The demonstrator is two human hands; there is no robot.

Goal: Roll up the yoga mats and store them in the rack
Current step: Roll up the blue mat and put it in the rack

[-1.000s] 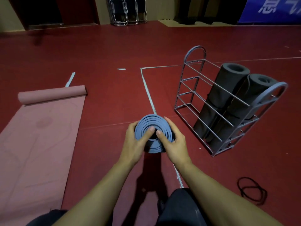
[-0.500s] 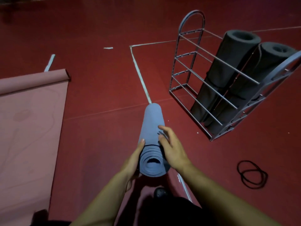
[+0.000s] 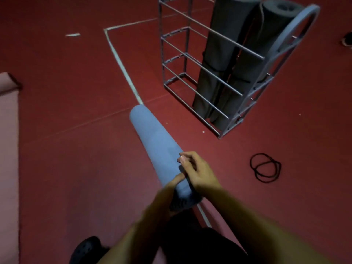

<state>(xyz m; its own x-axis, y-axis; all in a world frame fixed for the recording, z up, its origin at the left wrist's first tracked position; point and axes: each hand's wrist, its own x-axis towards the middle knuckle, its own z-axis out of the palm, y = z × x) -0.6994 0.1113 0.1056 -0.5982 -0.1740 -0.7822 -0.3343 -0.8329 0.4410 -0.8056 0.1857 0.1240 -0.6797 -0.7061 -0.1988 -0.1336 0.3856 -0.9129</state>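
Both hands are on the blue rolled mat [image 3: 156, 145], which lies at a slant across the red floor [image 3: 66, 159], its far end pointing up toward the white floor line [image 3: 122, 63] and its near end tucked in between the person's wrists. The right hand [image 3: 198, 172] is on top of the roll near that close end, fingers curled over the surface and gripping it; the left hand [image 3: 171, 184] comes in from the other side, its fingers lying along the flank of the roll and curling round it, though motion blur smears the forearm and much of that hand. The spiral end of the mat shows dark just below the hands. Over on the right stands the grey wire rack [image 3: 207, 73], and inside it two dark grey rolled mats [image 3: 224, 54] lean upright side by side against the arched end frame, each with a thin dark band around it. The blue roll is outside the rack, on the floor just short of its near corner. On the floor to the right of the hands sits a black elastic loop [image 3: 265, 167], coiled into a couple of rings, apart from both the mat and the rack. At the far left edge a pink mat [image 3: 8, 130] lies flat. A dark shoe [image 3: 85, 248] peeks in at the bottom.
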